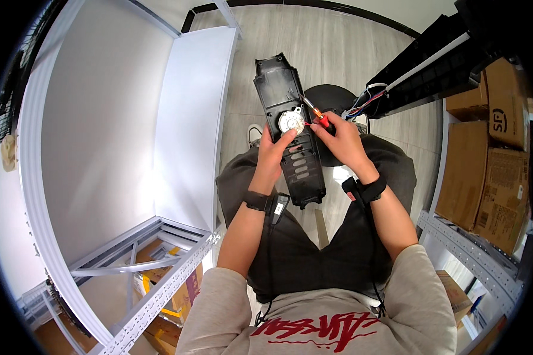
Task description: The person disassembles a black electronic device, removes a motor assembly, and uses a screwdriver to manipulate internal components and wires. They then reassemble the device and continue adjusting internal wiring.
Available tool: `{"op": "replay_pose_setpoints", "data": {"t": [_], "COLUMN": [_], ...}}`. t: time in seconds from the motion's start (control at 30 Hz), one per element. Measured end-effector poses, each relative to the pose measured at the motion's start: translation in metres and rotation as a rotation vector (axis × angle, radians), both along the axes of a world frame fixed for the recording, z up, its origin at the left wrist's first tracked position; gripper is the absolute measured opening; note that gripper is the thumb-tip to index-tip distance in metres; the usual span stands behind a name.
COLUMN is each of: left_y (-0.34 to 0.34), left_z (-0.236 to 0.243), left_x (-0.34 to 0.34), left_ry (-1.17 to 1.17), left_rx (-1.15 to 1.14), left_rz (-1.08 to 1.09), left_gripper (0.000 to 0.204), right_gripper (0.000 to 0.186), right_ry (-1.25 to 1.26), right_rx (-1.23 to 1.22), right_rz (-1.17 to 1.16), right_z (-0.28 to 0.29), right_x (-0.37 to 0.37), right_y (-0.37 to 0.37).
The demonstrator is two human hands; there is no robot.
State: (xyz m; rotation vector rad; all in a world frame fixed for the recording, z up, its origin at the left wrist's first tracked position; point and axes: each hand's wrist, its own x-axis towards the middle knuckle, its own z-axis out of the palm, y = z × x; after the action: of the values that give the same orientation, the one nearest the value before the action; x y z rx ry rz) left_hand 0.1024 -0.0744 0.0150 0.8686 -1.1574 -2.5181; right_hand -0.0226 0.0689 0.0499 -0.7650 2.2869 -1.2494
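A long black plastic housing (273, 89) is held up above my lap, tilted slightly, with slots in its lower half. My left hand (270, 158) grips its left edge. The left thumb presses on a round, pale motor (289, 121) seated in the housing's middle. My right hand (347, 145) is closed around a screwdriver (321, 117) with a red and black handle, its shaft slanting up and left over the housing's right edge. Small dark screws (291, 93) appear on the upper part of the housing. A short red wire runs from the motor toward my right fingertips; whether they pinch it I cannot tell.
At upper right leans a long black casing (426, 77) with loose coloured wires (368, 100) at its lower end. A round black base (330, 96) stands behind my right hand. Cardboard boxes (463, 171) fill the right rack; a white shelf (192, 124) stands at left.
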Motion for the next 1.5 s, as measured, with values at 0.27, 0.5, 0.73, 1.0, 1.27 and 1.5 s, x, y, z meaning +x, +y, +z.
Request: {"op": "replay_pose_setpoints", "data": {"t": [0.27, 0.5, 0.73, 1.0, 1.27, 1.5], "left_y": [0.000, 0.002, 0.003, 0.001, 0.000, 0.001], "left_z": [-0.004, -0.003, -0.001, -0.001, -0.010, -0.003], "left_x": [0.000, 0.001, 0.001, 0.003, 0.003, 0.002], "left_ry": [0.041, 0.098, 0.103, 0.108, 0.094, 0.048], "left_rx": [0.036, -0.061, -0.082, 0.048, -0.090, -0.076], "left_rz": [0.029, -0.017, -0.016, -0.066, -0.136, -0.173], "left_gripper": [0.049, 0.049, 0.047, 0.047, 0.055, 0.059], "right_gripper": [0.027, 0.029, 0.037, 0.051, 0.055, 0.054], "right_ry": [-0.069, -0.081, -0.050, -0.124, -0.105, -0.126], "right_rx": [-0.002, 0.071, -0.096, -0.029, -0.051, -0.014], "right_rz": [0.007, 0.004, -0.095, -0.115, -0.126, -0.145], "right_z": [-0.003, -0.002, 0.000, 0.001, -0.010, -0.011], "right_x": [-0.001, -0.004, 0.006, 0.007, 0.003, 0.003], "right_y": [0.004, 0.003, -0.004, -0.009, -0.007, -0.006]}}
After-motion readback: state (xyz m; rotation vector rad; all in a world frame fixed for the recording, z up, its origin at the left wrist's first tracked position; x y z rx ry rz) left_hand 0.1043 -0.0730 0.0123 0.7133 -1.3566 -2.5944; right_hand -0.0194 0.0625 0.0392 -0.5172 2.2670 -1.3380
